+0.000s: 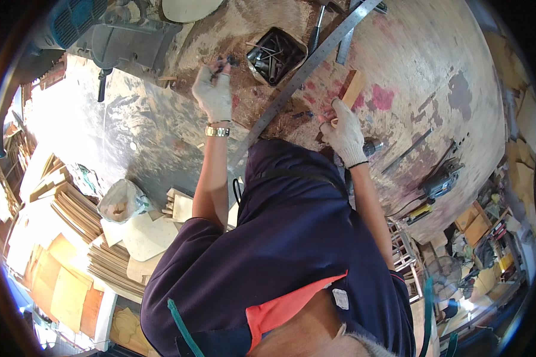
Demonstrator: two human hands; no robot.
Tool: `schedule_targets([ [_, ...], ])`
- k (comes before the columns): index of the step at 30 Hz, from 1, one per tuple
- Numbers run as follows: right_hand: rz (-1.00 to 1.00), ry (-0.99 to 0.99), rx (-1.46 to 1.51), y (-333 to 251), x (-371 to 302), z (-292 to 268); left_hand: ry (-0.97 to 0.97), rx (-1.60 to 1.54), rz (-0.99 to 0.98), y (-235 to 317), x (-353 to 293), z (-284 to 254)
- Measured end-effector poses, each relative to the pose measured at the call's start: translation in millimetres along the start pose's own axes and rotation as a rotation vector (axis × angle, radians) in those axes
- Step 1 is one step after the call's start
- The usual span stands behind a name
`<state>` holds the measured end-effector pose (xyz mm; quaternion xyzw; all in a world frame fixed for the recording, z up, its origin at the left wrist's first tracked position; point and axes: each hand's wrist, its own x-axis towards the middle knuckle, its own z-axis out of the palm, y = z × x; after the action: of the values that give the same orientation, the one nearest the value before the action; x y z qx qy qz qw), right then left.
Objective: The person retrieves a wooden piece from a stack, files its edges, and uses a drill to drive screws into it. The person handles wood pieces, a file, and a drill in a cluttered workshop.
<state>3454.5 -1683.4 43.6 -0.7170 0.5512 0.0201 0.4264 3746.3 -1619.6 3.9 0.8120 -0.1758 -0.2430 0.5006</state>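
Under right hand (344, 130), pale wood block (354, 88)

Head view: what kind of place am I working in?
Likely a woodworking shop: a scarred workbench with a long steel ruler, a tray of metal bits, and stacked cut wood pieces at the left.

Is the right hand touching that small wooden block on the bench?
Touching. The head view shows the gloved right hand with its fingers pressed on the lower end of the wooden block, no gap between them.

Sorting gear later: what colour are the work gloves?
Off-white knit, on the left hand and right hand; head view.
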Motion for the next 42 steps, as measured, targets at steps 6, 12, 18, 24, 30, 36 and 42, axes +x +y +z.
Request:
schedule_targets([
  [6,0.030,0.049,0.099,12.1,-29.2,-4.5,0.170,0.335,0.650,17.9,-21.0,8.1],
  [12,0.013,0.167,0.205,14.4,-58.5,0.2,-0.125,0.414,0.121,23.9,-48.4,23.2],
  [18,0.044,0.164,0.255,18.0,-86.5,2.0,-0.344,0.821,0.143,11.6,-19.7,37.2],
  [24,-0.010,0.242,0.392,26.3,-95.9,2.3,-0.387,0.202,-0.204,49.1,-21.3,34.6],
  [30,-0.102,0.353,0.535,29.8,-95.3,5.0,-0.433,0.579,0.359,99.2,-46.8,25.5],
  [36,-0.055,0.140,0.956,28.7,-94.9,11.5,-0.645,0.541,0.368,129.6,-101.6,1.2],
  [42,-0.061,-0.081,1.309,34.9,-104.8,16.7,-0.806,0.459,0.301,153.3,-144.5,0.4],
])
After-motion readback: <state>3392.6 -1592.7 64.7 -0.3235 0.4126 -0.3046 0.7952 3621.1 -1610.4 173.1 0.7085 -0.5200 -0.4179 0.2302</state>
